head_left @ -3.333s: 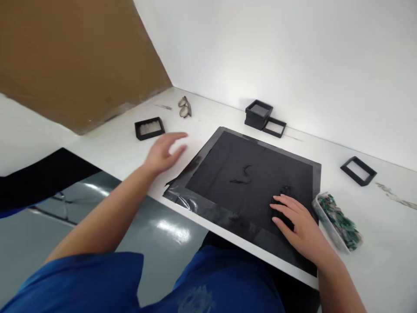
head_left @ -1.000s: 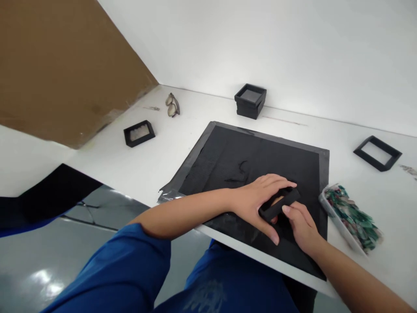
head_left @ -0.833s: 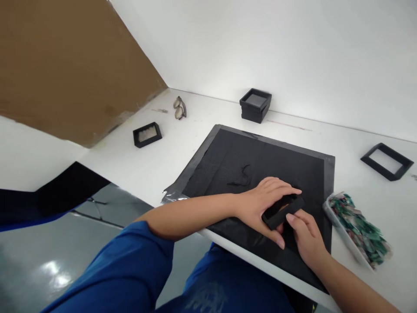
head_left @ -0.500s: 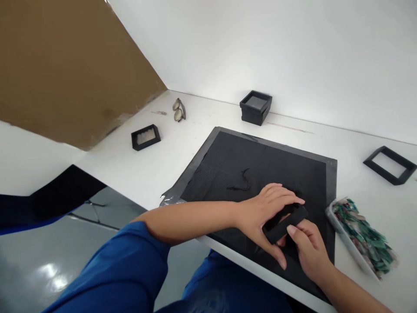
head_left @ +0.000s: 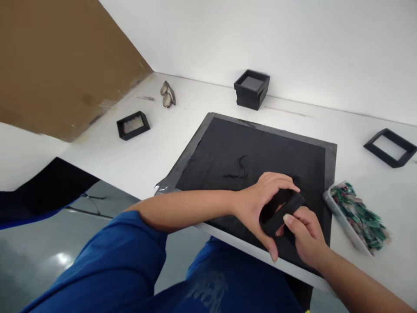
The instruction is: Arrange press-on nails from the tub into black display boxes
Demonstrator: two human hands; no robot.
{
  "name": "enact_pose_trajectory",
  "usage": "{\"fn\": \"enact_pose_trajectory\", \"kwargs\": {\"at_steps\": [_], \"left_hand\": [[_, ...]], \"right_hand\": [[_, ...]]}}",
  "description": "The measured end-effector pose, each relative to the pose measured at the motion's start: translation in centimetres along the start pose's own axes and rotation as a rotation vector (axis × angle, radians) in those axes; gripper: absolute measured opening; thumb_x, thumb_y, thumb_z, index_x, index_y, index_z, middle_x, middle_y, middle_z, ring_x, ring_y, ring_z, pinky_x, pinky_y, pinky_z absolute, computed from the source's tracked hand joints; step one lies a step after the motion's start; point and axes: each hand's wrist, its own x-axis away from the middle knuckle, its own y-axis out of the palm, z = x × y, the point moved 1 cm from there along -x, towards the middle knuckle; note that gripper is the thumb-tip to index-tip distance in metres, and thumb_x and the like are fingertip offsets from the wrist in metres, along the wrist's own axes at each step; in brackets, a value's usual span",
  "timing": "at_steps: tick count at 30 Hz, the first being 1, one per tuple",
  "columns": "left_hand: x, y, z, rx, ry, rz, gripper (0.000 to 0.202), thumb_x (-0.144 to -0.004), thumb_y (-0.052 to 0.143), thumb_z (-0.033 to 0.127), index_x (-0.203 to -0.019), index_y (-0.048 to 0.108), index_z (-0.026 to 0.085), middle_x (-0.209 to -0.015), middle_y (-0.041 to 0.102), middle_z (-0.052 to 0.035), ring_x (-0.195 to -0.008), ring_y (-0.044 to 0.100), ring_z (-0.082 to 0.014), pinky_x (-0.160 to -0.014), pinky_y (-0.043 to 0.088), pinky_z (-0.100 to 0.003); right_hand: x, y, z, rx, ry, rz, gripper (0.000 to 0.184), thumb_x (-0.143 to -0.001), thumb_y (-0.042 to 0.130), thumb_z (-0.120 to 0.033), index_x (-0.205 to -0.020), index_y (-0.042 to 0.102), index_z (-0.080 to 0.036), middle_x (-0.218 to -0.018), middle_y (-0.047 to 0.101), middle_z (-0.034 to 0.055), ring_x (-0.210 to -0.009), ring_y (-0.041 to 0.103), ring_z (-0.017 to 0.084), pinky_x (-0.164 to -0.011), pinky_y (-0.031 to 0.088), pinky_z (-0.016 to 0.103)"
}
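Observation:
A small black square frame point(head_left: 282, 213) is tilted up above the near right part of a black mat point(head_left: 247, 152). My left hand point(head_left: 257, 204) wraps over its top and left side, thumb stretched down toward the mat's near edge. My right hand point(head_left: 304, 237) pinches the frame's lower right side with thumb and fingers. What lies under the frame is hidden by both hands.
On the white table point(head_left: 163, 143): a clear tray of green pieces point(head_left: 356, 217) right of the mat, an empty black frame point(head_left: 389, 147) far right, stacked black boxes point(head_left: 251, 88) at the back, a small black tray point(head_left: 133, 124) and glasses point(head_left: 167, 93) to the left. Brown board point(head_left: 58, 56) at left.
My left hand came across from the table's left side to the black frame by my right hand. Over the last second both hands tipped the frame up a little.

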Motion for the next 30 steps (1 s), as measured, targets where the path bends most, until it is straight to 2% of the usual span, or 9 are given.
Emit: {"fn": "enact_pose_trajectory", "kwargs": {"at_steps": [5,12,17,21,30], "left_hand": [[-0.1,-0.6,-0.5,0.137,-0.041,-0.087,0.123,-0.047,0.084,0.08,-0.146,0.038,0.024,-0.131,0.056,-0.0161,-0.126,0.057,-0.0332,-0.111,0.048,-0.048],[-0.3,-0.6,-0.6,0.102,-0.03,-0.029,0.12,-0.05,0.085,0.077,-0.148,0.04,0.025,-0.128,0.064,-0.0149,-0.118,0.065,-0.0319,-0.106,0.053,-0.046],[-0.2,-0.6,-0.3,-0.013,-0.022,0.017,0.116,-0.051,0.082,0.08,-0.145,0.048,0.021,-0.123,0.066,-0.0153,-0.11,0.068,-0.0298,-0.099,0.056,-0.042],[-0.1,-0.5,-0.1,-0.098,-0.038,0.059,0.116,-0.051,0.081,0.08,-0.145,0.05,0.02,-0.12,0.067,-0.0149,-0.107,0.069,-0.0287,-0.094,0.056,-0.04],[0.5,0.2,0.3,-0.136,-0.102,0.068,0.114,-0.05,0.076,0.086,-0.142,0.051,0.023,-0.125,0.068,-0.0131,-0.109,0.069,-0.0293,-0.094,0.054,-0.039]], "right_hand": [[0.2,-0.5,0.9,-0.147,0.059,-0.054,0.042,-0.095,0.051,-0.038,-0.062,0.07,-0.019,-0.057,0.065,0.0042,-0.055,0.062,0.018,-0.059,0.05,0.031],[-0.4,-1.3,1.4,-0.287,0.067,-0.067,0.046,-0.094,0.048,-0.048,-0.066,0.07,-0.019,-0.067,0.066,0.0078,-0.068,0.063,0.023,-0.063,0.051,0.037],[-0.2,-1.6,2.2,-0.278,0.083,-0.047,0.032,-0.089,0.061,-0.041,-0.067,0.071,-0.02,-0.062,0.065,0.0039,-0.059,0.059,0.019,-0.06,0.049,0.034],[-0.1,-1.6,2.0,-0.263,0.102,0.005,0.022,-0.087,0.063,-0.036,-0.074,0.071,-0.021,-0.062,0.065,0.0019,-0.055,0.06,0.017,-0.054,0.049,0.031],[-0.1,-1.1,0.5,-0.255,0.158,0.017,0.019,-0.082,0.068,-0.036,-0.073,0.069,-0.019,-0.062,0.065,0.0013,-0.051,0.06,0.015,-0.047,0.052,0.027]]}}
